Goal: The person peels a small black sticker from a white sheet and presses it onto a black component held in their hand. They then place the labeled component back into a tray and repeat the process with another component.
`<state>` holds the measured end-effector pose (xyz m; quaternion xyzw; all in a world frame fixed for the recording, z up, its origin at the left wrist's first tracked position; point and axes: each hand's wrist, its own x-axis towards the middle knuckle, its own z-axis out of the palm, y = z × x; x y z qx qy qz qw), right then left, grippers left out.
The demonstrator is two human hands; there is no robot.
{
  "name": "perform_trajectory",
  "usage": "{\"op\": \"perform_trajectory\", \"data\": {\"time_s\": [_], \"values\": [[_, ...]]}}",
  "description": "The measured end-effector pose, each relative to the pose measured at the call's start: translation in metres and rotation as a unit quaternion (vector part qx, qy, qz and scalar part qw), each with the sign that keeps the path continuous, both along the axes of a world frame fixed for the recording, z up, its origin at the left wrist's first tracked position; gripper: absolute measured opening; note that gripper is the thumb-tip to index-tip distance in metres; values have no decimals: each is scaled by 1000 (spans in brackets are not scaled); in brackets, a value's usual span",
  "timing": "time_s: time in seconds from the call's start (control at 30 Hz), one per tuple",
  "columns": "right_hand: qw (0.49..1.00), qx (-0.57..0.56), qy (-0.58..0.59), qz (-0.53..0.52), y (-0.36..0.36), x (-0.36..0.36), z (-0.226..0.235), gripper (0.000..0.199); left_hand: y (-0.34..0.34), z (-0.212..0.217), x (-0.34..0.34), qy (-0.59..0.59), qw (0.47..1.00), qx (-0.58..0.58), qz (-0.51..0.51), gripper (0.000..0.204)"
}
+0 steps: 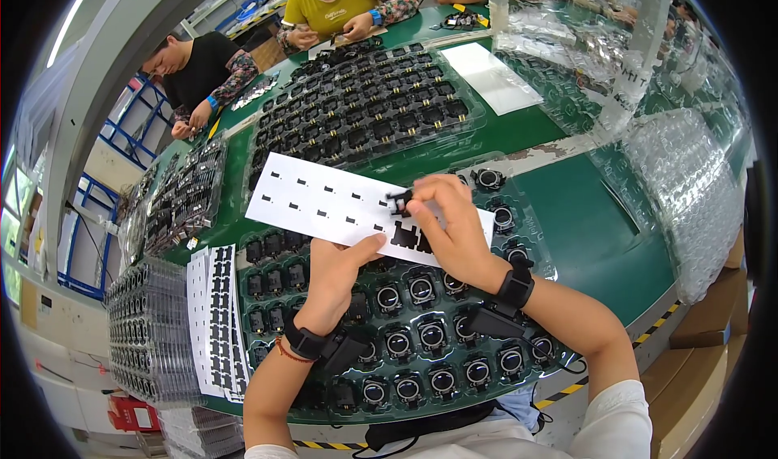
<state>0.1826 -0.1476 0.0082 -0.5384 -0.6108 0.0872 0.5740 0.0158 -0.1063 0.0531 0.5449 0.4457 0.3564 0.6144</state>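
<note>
My left hand [334,274] grips the lower edge of a white sheet [284,208], its thumb lying on top. Small black pieces dot the sheet, and larger black cut-out stickers [406,234] sit near its right end. Above that end my right hand [455,226] pinches a small black piece [398,202] between thumb and fingertips; whether it is a peeled sticker or a part, I cannot tell. Both hands are over a clear plastic tray [356,414] of black parts, many with round lens-like centres [397,343]. The sheet and my hands hide part of the tray.
More sticker sheets [217,321] lie at the left, beside stacked clear trays [146,329]. Beyond, a tray of black frames [356,106] covers the green table [616,240]. Bubble wrap [681,192] hangs at the right. Co-workers [336,9] sit across the table.
</note>
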Motion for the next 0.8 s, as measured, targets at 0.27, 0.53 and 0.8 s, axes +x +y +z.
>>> {"op": "perform_trajectory", "data": {"time_s": [0.27,0.53,0.8], "values": [[995,-20,90,25,2,-1,-2,14,1,15,-32,211,972,72,-71,25],[996,29,55,62,0,-3,3,22,-38,-2,-16,487,737,421,-204,28],[994,10,72,76,1,1,-2,15,-32,2,-8,532,698,416,-239,26]]}}
